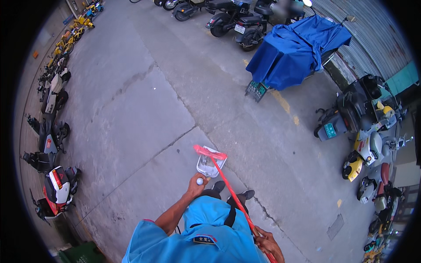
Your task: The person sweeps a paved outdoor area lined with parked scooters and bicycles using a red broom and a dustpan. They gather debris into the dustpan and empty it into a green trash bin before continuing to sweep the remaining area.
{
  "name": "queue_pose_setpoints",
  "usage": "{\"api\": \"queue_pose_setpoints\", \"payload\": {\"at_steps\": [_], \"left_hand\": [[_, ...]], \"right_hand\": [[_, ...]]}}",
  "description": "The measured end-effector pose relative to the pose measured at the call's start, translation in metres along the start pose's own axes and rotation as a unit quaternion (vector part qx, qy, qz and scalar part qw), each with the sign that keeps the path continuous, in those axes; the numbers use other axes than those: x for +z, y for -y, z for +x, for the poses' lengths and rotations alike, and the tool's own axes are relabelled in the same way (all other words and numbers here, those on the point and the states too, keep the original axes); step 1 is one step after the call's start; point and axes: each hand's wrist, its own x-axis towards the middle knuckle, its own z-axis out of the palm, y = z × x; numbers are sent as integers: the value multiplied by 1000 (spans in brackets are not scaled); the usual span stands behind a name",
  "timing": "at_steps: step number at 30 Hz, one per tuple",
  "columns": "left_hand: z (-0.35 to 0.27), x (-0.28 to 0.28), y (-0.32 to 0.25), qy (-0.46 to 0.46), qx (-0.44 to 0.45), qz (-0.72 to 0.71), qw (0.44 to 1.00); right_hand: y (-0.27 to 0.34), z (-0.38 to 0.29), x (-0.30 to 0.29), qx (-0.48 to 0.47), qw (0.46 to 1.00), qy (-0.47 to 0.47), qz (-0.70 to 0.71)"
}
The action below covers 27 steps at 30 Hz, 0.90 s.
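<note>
My left hand (197, 182) is closed around the pale, round-topped handle of a white dustpan (212, 171), which is in front of my feet. Across the pan's far edge lies the red head of a broom (215, 153). The broom's red shaft (230, 189) slants down to the right, past my body. My right hand (268, 245) grips this shaft low at the right, beside my blue shirt. Some dark bits show in the pan, too small to name.
Parked scooters (54, 187) line the left side; more scooters (358, 105) stand at the right. A blue cover (289, 52) drapes a vehicle near a corrugated shutter (365, 39). A dark sign (257, 90) stands below it. A green bin (82, 253) is at the lower left. Cracks cross the concrete ground (148, 131).
</note>
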Motion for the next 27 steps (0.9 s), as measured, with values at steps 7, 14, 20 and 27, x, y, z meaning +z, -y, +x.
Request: {"api": "queue_pose_setpoints", "payload": {"at_steps": [7,14,20,27], "left_hand": [[-3,1,-22,-1,-40,6,999],[-6,-5,-19,-35,-42,-4,998],[-6,-4,-23,-14,-4,35,999],[-4,0,-16,11,-48,-16,999]], "right_hand": [[41,60,2,-110,991,-75,-18],[67,151,7,-158,970,-127,-131],[17,83,12,-127,954,-74,-263],[-3,2,-11,-24,998,-25,45]]}}
